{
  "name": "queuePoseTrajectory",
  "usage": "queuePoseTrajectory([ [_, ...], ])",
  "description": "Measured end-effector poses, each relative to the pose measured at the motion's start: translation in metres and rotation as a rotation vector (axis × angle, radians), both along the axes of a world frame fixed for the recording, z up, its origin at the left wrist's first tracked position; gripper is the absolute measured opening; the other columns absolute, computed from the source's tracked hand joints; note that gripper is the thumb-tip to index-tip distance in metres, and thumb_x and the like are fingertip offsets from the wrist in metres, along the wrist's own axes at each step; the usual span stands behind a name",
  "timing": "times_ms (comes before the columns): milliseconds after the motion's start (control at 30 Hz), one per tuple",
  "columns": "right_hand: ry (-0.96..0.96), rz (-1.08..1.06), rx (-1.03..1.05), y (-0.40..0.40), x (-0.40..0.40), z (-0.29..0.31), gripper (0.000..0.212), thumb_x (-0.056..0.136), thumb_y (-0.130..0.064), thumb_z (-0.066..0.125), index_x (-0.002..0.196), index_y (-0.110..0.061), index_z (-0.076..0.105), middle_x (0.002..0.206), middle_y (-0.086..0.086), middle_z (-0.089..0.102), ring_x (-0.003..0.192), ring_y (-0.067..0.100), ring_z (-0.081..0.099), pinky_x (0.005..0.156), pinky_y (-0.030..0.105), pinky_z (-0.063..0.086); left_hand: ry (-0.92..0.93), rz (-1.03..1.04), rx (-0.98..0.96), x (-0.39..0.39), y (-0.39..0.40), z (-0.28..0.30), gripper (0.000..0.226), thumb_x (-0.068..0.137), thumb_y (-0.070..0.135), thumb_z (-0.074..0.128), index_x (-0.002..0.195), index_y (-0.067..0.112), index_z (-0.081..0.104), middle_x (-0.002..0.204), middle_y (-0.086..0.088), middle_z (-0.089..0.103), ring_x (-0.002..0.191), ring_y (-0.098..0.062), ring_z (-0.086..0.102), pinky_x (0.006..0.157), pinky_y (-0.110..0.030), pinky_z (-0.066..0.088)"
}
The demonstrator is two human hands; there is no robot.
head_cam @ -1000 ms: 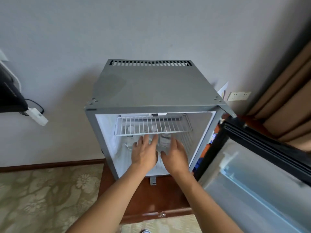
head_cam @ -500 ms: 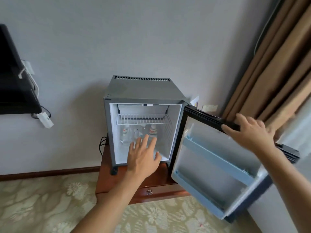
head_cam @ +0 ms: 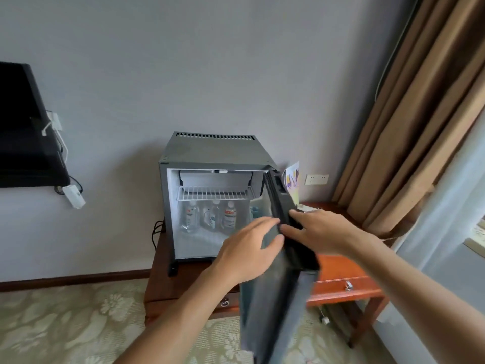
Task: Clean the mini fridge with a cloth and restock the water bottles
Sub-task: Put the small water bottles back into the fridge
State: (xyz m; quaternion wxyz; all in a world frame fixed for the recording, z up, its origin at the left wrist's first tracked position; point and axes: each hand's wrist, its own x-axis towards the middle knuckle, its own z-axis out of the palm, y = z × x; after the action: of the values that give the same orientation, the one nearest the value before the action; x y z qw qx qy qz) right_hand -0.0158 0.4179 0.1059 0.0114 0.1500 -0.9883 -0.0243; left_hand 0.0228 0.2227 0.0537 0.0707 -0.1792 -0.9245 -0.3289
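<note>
At the grey mini fridge (head_cam: 210, 151), three clear water bottles (head_cam: 210, 218) restocked, my right hand (head_cam: 322, 232) grips its dark door (head_cam: 283, 271), left hand (head_cam: 249, 248) flat against it; next, swing it closed.

Hotel-like room: mini fridge (head_cam: 210, 185), curtains (head_cam: 420, 127), wall television (head_cam: 18, 127).

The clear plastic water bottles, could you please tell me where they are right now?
In the head view, three clear plastic water bottles stand side by side on the floor of the grey mini fridge, under its white wire shelf, left of the half-open door.

Left hand (head_cam: 249, 249) flat; right hand (head_cam: 319, 233) seemingly gripping.
</note>
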Motion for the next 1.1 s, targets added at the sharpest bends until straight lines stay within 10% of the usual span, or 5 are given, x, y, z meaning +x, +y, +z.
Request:
queuePoseTrajectory([
  [133, 0.012, 0.302, -0.031, -0.037, -0.014, -0.011, 0.064, 0.091, -0.060, 0.006, 0.131, -0.036, 0.050, 0.146, -0.004, 0.050, 0.138, 0.028, 0.041, 0.099, 0.051, 0.049, -0.010, 0.100, -0.109, 0.012, -0.014, 0.023, 0.059, 0.100, 0.067, 0.027, 0.144, 0.033, 0.048, 0.152, 0.018, 0.047, 0.143, -0.010, 0.040, 0.113, -0.042, 0.040],
  [267, 0.150, 0.350, -0.081, -0.083, -0.040, -0.024, 0.048, 0.104, -0.048, 0.030, 0.135, -0.025, 0.058, 0.167, 0.003, 0.021, 0.156, 0.028, 0.007, 0.121, 0.054, 0.020, 0.003, 0.243, -0.295, -0.003, -0.052, 0.018, 0.067, 0.094, 0.073, 0.010, 0.137, 0.041, 0.051, 0.151, 0.023, 0.048, 0.152, -0.016, 0.029, 0.122, -0.052, 0.024],
  [467, 0.093, 0.251, -0.138, -0.132, -0.087, -0.040, 0.056, 0.100, -0.056, 0.034, 0.155, -0.047, 0.027, 0.170, 0.000, 0.013, 0.155, 0.033, -0.017, 0.120, 0.066, -0.009, -0.017, 0.403, -0.560, -0.038, -0.103, 0.003, 0.081, 0.094, 0.077, 0.005, 0.163, 0.035, 0.008, 0.170, 0.017, 0.003, 0.158, -0.016, -0.009, 0.123, -0.062, -0.007],
  [1100, 0.185, -0.034, -0.152, -0.234, -0.183, -0.072, 0.074, 0.094, -0.070, 0.036, 0.158, -0.049, 0.006, 0.169, 0.011, 0.006, 0.154, 0.044, -0.007, 0.122, 0.064, -0.002, 0.163, 0.363, -0.423, -0.195, -0.207, -0.031, 0.070, 0.099, 0.067, 0.028, 0.161, 0.040, 0.010, 0.172, 0.006, -0.001, 0.157, -0.024, -0.015, 0.123, -0.057, -0.014],
])
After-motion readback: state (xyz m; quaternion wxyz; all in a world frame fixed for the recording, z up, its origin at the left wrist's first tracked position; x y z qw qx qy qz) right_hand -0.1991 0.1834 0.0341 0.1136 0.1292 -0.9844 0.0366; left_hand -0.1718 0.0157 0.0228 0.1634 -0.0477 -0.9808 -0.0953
